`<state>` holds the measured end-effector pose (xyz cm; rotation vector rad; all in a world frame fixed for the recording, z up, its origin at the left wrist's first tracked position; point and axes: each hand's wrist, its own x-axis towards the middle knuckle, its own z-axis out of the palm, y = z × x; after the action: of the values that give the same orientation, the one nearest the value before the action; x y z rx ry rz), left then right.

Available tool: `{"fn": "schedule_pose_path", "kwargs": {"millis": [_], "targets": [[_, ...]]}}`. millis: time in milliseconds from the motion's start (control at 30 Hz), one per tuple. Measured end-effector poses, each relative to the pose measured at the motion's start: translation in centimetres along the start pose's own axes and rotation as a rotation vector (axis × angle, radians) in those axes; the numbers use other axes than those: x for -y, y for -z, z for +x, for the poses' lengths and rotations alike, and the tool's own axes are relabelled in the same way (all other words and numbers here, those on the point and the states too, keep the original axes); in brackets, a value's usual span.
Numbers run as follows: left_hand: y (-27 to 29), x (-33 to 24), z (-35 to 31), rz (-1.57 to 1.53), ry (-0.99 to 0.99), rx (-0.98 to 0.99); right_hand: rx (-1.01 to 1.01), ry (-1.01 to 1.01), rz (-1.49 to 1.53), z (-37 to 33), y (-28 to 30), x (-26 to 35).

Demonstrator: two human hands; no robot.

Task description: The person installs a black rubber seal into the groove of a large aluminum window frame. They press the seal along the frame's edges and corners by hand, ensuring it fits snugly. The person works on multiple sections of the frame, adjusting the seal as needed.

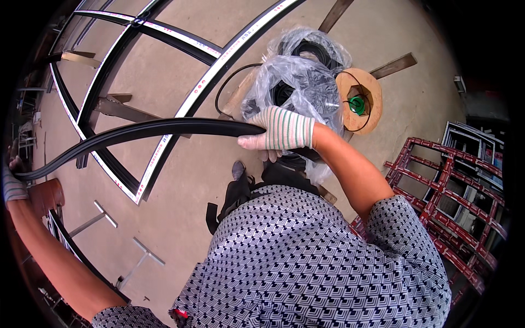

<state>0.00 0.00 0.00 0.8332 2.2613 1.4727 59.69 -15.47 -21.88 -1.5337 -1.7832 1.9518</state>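
Note:
A long black rubber seal strip (147, 127) stretches in an arc between my two hands, above a metal frame. My right hand (281, 128), in a white glove with green stripes, is closed around its right end, fingers wrapped over it. At the far left edge of the view, my left hand (13, 183), gloved too, grips the other end; part of it is cut off by the dark rim. Beneath the strip, the frame (199, 93) has white-faced bars with black sides, joined into a lattice.
Clear plastic bags (301, 76) with coiled black strip lie past my right hand, beside a wooden spool end (372, 90) with a green core. Red-wrapped frames (437, 191) lean at the right. Wooden supports (126, 109) hold the frame. Metal T-shaped stands (147, 251) are lower left.

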Motion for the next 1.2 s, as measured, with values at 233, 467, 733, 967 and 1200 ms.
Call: {"fn": "schedule_pose_path", "kwargs": {"millis": [233, 467, 733, 967, 1200], "targets": [[2.2, 9.9, 1.7, -0.241, 0.167, 0.153, 0.120, -0.133, -0.023, 1.4, -5.3, -3.5], [5.6, 14.3, -4.7, -0.393, 0.217, 0.072, -0.337, 0.161, -0.398, 0.7, -4.8, -3.7], [4.4, 15.4, -15.6, -0.682, 0.273, -0.119, -0.694, 0.415, -0.490, 1.1, -7.0, -1.9], [8.4, 21.5, -17.9, -0.902, 0.484, -0.059, -0.562, 0.696, -0.712, 2.4, -8.0, 5.1], [10.4, 25.9, -18.7, -0.880, 0.673, -0.221, -0.122, 0.803, -0.935, 1.1, -7.8, 9.5]]}}
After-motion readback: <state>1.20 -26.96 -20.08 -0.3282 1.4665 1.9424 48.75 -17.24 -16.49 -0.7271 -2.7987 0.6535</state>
